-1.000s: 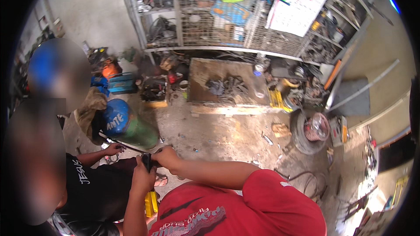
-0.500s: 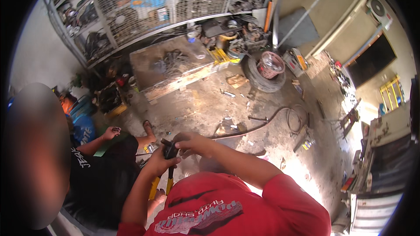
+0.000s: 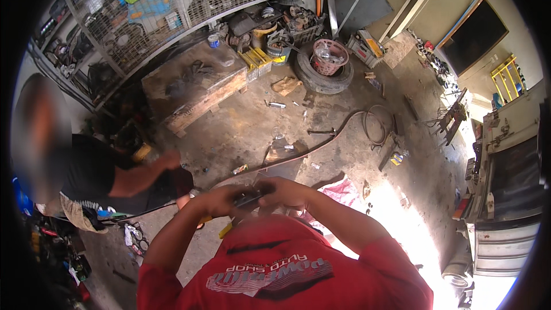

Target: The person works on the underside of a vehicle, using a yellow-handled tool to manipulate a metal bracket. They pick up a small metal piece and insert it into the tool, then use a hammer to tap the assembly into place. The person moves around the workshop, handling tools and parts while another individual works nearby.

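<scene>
Both of my hands are together in front of my chest. My left hand (image 3: 221,202) is closed round a black-headed tool with yellow handles (image 3: 248,200). One yellow handle (image 3: 225,230) pokes out below it, beside my red shirt. From the other side my right hand (image 3: 282,193) curls its fingers over the tool's dark head. The fingers hide most of the head, so its exact kind and anything in its jaws cannot be made out.
A person in black (image 3: 115,172) sits close on my left. Ahead stands a low wooden platform (image 3: 198,100), with a tyre (image 3: 324,83) holding a pink basket (image 3: 330,57) beyond it. A hose (image 3: 344,129) and a hammer (image 3: 322,132) lie on the floor. Metal drawers (image 3: 508,247) stand at right.
My view has swung right. My hands have come closer together over the tool, which my fingers now cover more. The person on the left has moved an arm forward.
</scene>
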The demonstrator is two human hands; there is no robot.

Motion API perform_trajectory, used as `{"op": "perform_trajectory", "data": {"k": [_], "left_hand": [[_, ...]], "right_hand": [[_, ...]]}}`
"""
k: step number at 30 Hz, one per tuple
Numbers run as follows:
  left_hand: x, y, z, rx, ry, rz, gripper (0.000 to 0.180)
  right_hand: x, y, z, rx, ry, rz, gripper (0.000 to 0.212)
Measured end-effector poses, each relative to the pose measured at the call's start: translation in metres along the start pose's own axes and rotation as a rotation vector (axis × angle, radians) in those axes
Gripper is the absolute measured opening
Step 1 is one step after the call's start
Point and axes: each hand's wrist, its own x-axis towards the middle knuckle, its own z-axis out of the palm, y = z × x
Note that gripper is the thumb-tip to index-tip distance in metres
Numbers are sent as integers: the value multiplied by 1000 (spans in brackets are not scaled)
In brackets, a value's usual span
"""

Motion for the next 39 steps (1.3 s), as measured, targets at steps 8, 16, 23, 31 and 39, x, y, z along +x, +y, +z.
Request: {"op": "perform_trajectory", "data": {"k": [8, 16, 23, 31, 39], "left_hand": [[134, 36, 51, -135, -47, -4, 58], [208, 108, 46, -56, -247, -184, 57], [233, 148, 43, 371, -269, -284, 55], [219, 123, 60, 27, 42, -215, 56], [211, 100, 79, -135, 289, -103, 53]], "right_hand": [[-84, 31, -108, 285, 176, -68, 47], [-147, 20, -158, 224, 148, -201, 54], [-139, 52, -177, 380, 139, -325, 54], [-129, 21, -183, 247, 248, -295, 50], [-138, -6, -191, 56, 196, -296, 49]]}}
